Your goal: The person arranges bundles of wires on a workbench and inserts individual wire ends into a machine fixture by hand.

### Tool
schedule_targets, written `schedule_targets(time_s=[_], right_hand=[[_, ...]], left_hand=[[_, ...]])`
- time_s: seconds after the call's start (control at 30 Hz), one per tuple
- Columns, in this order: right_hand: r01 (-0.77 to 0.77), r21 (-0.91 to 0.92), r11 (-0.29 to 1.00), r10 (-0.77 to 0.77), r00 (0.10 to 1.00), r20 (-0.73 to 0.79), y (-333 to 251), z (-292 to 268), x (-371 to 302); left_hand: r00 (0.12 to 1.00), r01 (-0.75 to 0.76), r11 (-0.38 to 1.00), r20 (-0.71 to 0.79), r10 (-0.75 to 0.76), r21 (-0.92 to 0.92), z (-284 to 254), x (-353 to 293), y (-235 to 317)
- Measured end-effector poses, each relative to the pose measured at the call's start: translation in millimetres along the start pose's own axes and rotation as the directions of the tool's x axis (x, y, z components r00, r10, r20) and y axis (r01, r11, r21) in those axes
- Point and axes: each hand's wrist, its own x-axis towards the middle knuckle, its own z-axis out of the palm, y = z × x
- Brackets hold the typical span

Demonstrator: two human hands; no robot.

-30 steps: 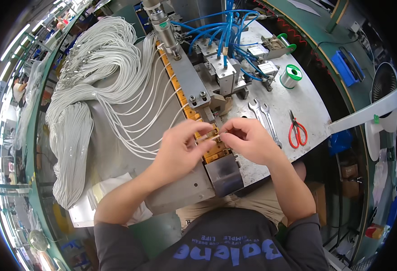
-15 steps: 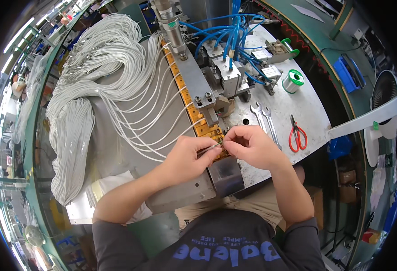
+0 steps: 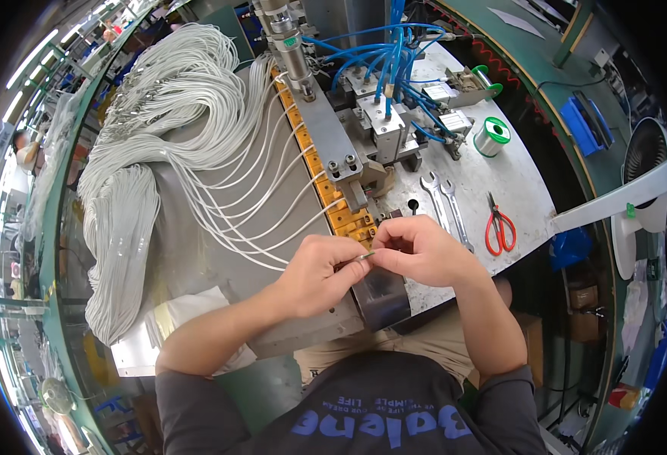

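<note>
My left hand (image 3: 317, 277) pinches the end of a white cable (image 3: 364, 256) between thumb and forefinger. Thumb and fingertips of my right hand (image 3: 428, 252) are closed on the same tip, where a bit of green shows; the fine wires are too small to make out. Both hands meet over the near end of a row of orange fixture blocks (image 3: 344, 218). Farther along that row, several white cables (image 3: 273, 182) run into the blocks from the left. A metal press arm (image 3: 326, 140) hangs above the row.
A large bundle of white cables (image 3: 174, 98) covers the left of the table. Blue air tubes (image 3: 394, 61) rise from the machine. Right of it lie two wrenches (image 3: 449, 203), red-handled scissors (image 3: 500, 231) and a solder spool (image 3: 493, 136). A white arm (image 3: 614, 199) juts in from the right.
Both hands have shifted slightly toward me. My right fingertips have moved down and left, and now meet my left fingertips at the cable end.
</note>
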Motion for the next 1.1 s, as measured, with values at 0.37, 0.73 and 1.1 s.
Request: schedule_targets(time_s=[0.37, 0.73, 1.1], right_hand=[[-0.226, 0.106, 0.968, 0.237, 0.967, -0.099, 37, -22, 18], [-0.04, -0.051, 0.998, 0.033, 0.991, -0.126, 55, -25, 35], [-0.029, 0.159, 0.987, 0.067, 0.968, -0.243, 34, -17, 18]], left_hand=[[0.963, -0.088, 0.846, -0.174, 0.208, 0.526, -1, 10, -14], [0.991, -0.023, 0.663, -0.072, 0.115, 0.748, 3, 14, -5], [0.943, -0.113, 0.824, -0.201, 0.265, 0.555, 5, 7, -7]])
